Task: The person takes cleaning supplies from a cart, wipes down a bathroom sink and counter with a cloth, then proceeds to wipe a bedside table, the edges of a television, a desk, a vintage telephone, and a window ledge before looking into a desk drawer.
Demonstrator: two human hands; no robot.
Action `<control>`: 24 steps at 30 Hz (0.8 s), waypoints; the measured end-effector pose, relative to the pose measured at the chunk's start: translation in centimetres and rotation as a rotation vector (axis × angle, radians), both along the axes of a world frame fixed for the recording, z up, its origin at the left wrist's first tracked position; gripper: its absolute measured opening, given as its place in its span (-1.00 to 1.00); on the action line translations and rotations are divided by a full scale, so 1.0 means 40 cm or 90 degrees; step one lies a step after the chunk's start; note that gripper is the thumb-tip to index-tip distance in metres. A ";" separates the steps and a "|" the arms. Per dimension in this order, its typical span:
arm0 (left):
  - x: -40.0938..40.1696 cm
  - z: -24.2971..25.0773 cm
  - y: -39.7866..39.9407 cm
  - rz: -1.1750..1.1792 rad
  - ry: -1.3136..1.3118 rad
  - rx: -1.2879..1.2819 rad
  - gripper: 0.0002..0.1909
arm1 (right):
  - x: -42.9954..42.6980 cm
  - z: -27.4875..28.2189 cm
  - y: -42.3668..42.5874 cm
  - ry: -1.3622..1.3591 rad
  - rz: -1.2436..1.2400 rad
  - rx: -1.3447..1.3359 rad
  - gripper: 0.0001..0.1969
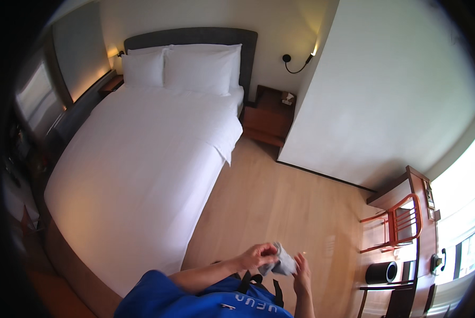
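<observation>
Between my two hands, in front of my waist, is a crumpled light-grey cloth (284, 260). My left hand (260, 255) grips its upper left side, thumb and fingers bent around the fabric. At the cloth's right edge, my right hand (302, 271) has its fingertips against it; blur hides whether they pinch it. To the left of my hands stretches a bed with a smooth white cover (142, 159). White pillows (199, 69) lean on the dark headboard (190, 33) at its far end.
Wooden floor (269, 198) runs right of the bed. A nightstand (269, 119) holds a tissue box (288, 98). Along the right wall are a desk (427, 238), an orange-red wooden chair (404, 222), a black bin (380, 272) and a telephone (437, 262). A wall lamp (297, 63) glows above the nightstand.
</observation>
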State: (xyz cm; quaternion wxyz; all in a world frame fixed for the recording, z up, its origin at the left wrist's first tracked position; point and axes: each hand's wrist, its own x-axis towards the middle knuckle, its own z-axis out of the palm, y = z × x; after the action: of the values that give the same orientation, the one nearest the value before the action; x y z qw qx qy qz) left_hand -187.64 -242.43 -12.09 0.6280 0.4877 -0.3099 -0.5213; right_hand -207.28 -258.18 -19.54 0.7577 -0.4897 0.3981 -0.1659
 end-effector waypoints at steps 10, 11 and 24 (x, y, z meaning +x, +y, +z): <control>0.537 -0.036 -0.376 0.179 0.112 0.039 -0.82 | 0.852 -0.046 -0.313 -0.232 0.277 0.190 -0.51; 0.573 -0.041 -0.403 0.158 0.048 0.039 -0.81 | 0.888 -0.044 -0.349 -0.236 0.241 0.211 -0.54; 1.466 -0.231 -0.624 0.294 0.006 0.313 -0.73 | 1.912 0.037 -1.088 0.076 0.233 -0.344 -0.69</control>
State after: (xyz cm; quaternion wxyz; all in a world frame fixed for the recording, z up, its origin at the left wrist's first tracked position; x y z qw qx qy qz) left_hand -128.98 -267.39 -21.34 0.5944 0.6798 -0.0533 -0.4263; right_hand -130.81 -301.72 -18.05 0.5930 -0.7452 0.2888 -0.0979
